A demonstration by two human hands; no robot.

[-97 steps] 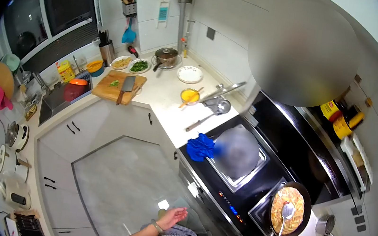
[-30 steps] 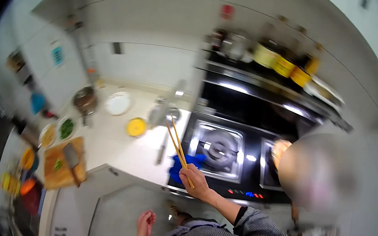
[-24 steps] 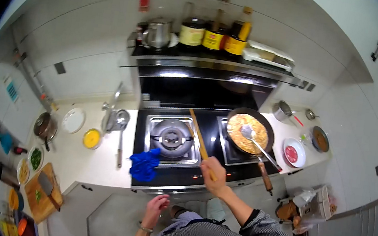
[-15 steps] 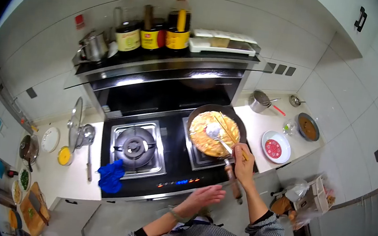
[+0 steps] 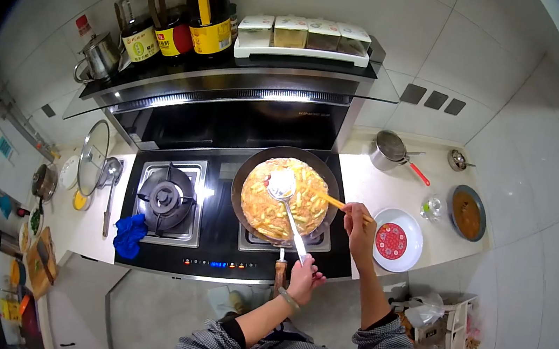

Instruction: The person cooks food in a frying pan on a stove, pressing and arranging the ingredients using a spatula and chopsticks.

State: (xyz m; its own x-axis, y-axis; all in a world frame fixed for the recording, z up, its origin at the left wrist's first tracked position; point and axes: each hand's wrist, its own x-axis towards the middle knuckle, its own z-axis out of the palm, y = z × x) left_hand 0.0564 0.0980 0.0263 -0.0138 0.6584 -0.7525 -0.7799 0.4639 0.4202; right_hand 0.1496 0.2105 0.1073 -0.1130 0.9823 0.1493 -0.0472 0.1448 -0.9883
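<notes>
Status: your left hand (image 5: pixel 305 277) is at the front of the stove, fingers wrapped round the end of the metal spatula (image 5: pixel 287 207) handle, just above the pan's wooden handle (image 5: pixel 278 273). Spatula blade rests on the food, approx. centre of the frying pan (image 5: pixel 284 193). Your right hand (image 5: pixel 359 227) is at the pan's right rim, fingers pinched on the chopsticks (image 5: pixel 332 202), tips lying on the food's right edge.

Location: pan sits on the right burner; left burner (image 5: pixel 167 198) bare, no pot.

Progress (judgement): the egg pancake (image 5: pixel 283 203) looks set and yellow-brown on top, spread across most of the pan, so cooking appears well advanced. It isn't plated; the white plate w/ red centre (image 5: pixel 394 240) on the table to the right holds no food.

Labels: hood front carries small white lettering, too small to read. Bottles (image 5: pixel 172 26) on the hood shelf show yellow, red and green labels w/ print, illegible. Seasoning box set (image 5: pixel 305 36) beside them: no readable text.
</notes>
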